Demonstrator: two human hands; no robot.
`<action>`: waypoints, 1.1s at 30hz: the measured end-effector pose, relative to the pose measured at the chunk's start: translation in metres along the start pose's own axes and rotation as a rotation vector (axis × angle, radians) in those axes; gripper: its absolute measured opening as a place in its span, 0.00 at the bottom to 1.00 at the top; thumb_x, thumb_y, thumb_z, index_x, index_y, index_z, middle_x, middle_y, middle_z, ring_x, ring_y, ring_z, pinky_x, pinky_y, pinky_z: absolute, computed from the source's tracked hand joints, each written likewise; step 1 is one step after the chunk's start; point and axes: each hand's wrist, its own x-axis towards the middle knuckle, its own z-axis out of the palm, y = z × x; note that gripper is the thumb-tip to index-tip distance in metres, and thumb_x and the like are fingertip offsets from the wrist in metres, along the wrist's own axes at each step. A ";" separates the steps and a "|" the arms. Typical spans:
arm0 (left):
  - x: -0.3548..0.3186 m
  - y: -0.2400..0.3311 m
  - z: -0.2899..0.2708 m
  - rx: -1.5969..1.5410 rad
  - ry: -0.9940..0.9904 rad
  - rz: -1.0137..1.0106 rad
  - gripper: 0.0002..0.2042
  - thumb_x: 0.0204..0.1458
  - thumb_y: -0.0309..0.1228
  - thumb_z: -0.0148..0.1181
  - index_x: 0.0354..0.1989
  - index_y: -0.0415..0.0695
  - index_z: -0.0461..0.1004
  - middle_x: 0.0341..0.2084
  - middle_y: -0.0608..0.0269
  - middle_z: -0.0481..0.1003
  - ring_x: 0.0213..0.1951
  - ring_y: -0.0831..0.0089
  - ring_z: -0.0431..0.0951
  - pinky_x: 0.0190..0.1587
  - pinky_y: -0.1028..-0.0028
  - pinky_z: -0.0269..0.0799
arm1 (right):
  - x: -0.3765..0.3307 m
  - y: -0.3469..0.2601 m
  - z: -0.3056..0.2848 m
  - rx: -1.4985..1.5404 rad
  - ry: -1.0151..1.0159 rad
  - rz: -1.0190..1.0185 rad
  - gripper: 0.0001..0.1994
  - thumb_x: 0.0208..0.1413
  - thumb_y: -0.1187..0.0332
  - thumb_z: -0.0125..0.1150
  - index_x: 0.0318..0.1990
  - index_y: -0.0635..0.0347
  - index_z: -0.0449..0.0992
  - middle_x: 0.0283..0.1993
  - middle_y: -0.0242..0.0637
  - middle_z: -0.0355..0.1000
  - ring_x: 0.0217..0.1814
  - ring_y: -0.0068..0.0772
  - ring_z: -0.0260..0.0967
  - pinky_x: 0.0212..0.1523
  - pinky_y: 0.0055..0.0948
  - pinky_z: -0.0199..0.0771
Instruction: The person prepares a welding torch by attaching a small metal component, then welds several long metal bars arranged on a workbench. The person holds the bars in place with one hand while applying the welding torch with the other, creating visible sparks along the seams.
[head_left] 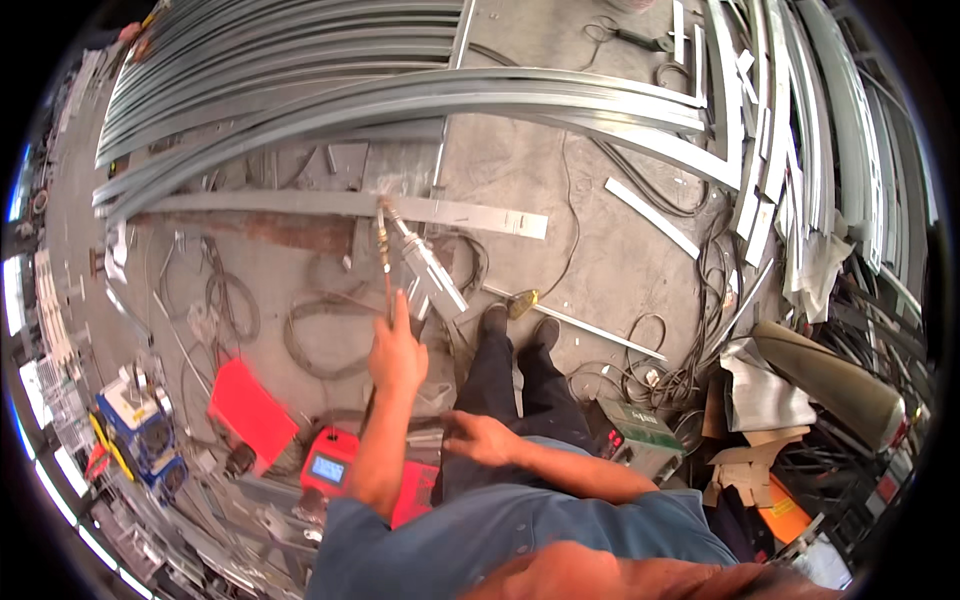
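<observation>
My left hand [398, 355] is closed around a slim, torch-like tool [385, 250] with brass-coloured parts, its index finger stretched along the shaft. The tool's far end meets a long flat metal bar [480, 215], where blur hides the exact contact. Beside the tool, a shiny silver metal piece [435, 275] slants from the bar toward my feet. My right hand [482, 438] hovers by my thigh, fingers apart and nothing visible in it.
Long metal profiles [290, 60] fill the far left, with more stacked along the right. Cables [325, 340] coil on the floor. Close by stand a red machine with a screen [328, 467], a red panel [252, 415] and a green box [635, 440]. Another person's hand [130, 32] shows far left.
</observation>
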 end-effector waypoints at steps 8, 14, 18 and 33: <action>-0.021 0.001 -0.019 -0.106 -0.089 -0.023 0.49 0.43 0.25 0.69 0.77 0.60 0.52 0.46 0.45 0.70 0.43 0.41 0.77 0.42 0.50 0.76 | 0.008 -0.004 -0.006 0.084 0.016 0.019 0.35 0.60 0.56 0.65 0.69 0.66 0.62 0.60 0.55 0.74 0.61 0.50 0.75 0.61 0.41 0.73; -0.053 0.030 -0.062 -0.756 -0.239 0.157 0.44 0.38 0.24 0.67 0.72 0.51 0.64 0.47 0.39 0.78 0.50 0.45 0.81 0.52 0.58 0.77 | 0.019 -0.009 -0.005 0.331 0.037 -0.171 0.37 0.63 0.51 0.64 0.68 0.69 0.59 0.59 0.59 0.72 0.62 0.53 0.73 0.58 0.44 0.74; -0.056 0.024 -0.041 -0.931 -0.539 -0.088 0.38 0.39 0.25 0.67 0.66 0.41 0.68 0.40 0.52 0.81 0.41 0.64 0.82 0.47 0.66 0.77 | 0.034 0.003 0.005 0.382 -0.117 -0.104 0.31 0.66 0.50 0.60 0.63 0.69 0.62 0.45 0.57 0.78 0.52 0.55 0.78 0.50 0.47 0.75; -0.043 0.020 -0.027 -1.306 -0.536 -0.209 0.14 0.39 0.22 0.66 0.37 0.39 0.74 0.28 0.66 0.74 0.29 0.76 0.74 0.33 0.73 0.71 | 0.028 -0.019 -0.012 0.224 0.095 -0.065 0.26 0.67 0.49 0.58 0.54 0.68 0.67 0.42 0.59 0.78 0.50 0.63 0.77 0.49 0.49 0.75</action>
